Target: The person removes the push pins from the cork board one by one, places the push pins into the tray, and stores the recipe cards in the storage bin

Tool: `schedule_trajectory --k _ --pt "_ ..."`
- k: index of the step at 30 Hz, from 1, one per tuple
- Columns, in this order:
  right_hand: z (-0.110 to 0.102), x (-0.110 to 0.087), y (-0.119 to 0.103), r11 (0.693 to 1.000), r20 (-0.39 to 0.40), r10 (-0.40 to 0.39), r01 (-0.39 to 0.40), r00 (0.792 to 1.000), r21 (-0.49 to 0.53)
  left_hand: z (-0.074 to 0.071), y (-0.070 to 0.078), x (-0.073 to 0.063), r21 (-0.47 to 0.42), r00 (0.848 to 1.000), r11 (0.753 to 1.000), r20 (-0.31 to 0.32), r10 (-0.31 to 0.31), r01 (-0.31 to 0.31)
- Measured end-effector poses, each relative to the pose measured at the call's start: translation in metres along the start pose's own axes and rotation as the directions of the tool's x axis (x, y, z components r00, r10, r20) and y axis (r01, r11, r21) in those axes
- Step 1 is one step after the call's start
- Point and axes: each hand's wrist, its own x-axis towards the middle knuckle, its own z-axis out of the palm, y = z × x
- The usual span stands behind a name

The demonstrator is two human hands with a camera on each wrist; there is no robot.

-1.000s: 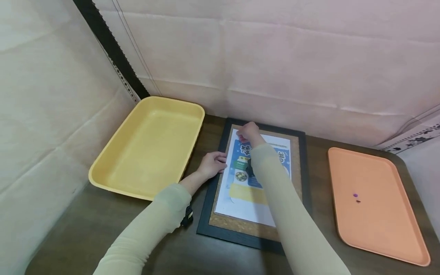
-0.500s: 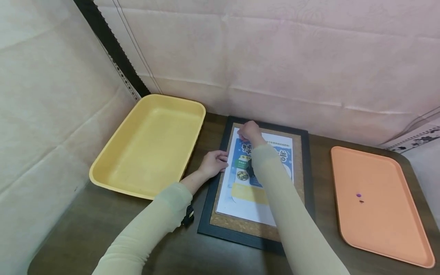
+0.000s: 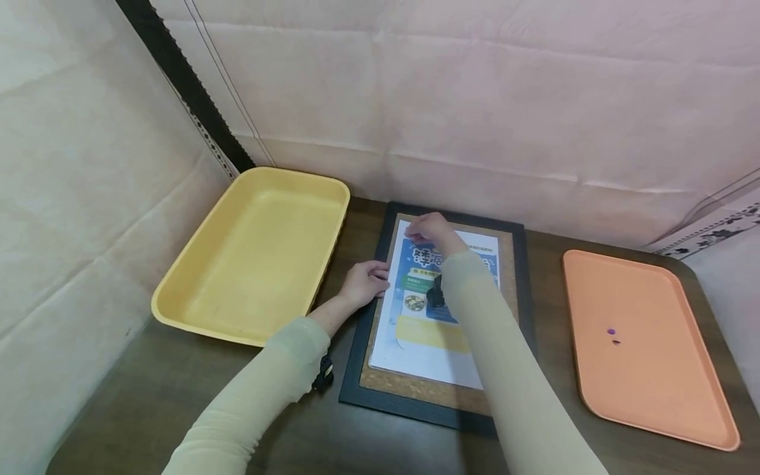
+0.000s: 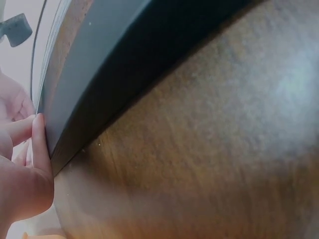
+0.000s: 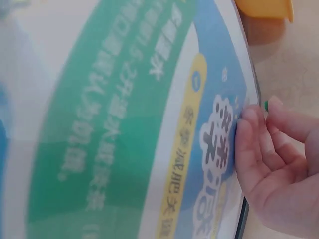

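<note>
A blue-and-white poster (image 3: pixel 415 330) lies on a cork board (image 3: pixel 410 386) with a dark frame (image 3: pixel 392 408). My right hand (image 3: pixel 433 232) is at the poster's upper left corner. In the right wrist view, the same hand (image 5: pixel 279 154) pinches a small green pushpin (image 5: pixel 266 105), mostly hidden by the thumb, at the poster's edge. My left hand (image 3: pixel 363 285) rests on the left side of the board, fingers touching the poster's edge. The left wrist view shows those fingers (image 4: pixel 40 142) extended against the frame's side.
A deep yellow tray (image 3: pixel 249 340) stands to the left of the board. To the right, a flat orange tray (image 3: pixel 647 376) holds two tiny dark bits (image 3: pixel 611 332), one purple. A pale cloth wall (image 3: pixel 475 119) rises behind the table (image 3: pixel 142 396).
My right wrist and forearm have shifted slightly right, showing more of the poster's title, while the fingertips stay at the corner. The left hand stays in place.
</note>
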Motion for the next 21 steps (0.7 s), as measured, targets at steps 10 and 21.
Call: schedule_trajectory --k 10,21 --pt "-0.004 -0.022 0.003 0.992 0.028 -0.010 0.007 1.000 0.124 -0.002 0.001 -0.001 -0.010 1.000 1.000 0.010 -0.012 0.012" --pt "-0.028 -0.044 0.007 0.969 0.031 -0.014 0.006 0.999 0.248 -0.002 0.001 0.000 -0.001 1.000 1.000 0.013 0.003 -0.003"
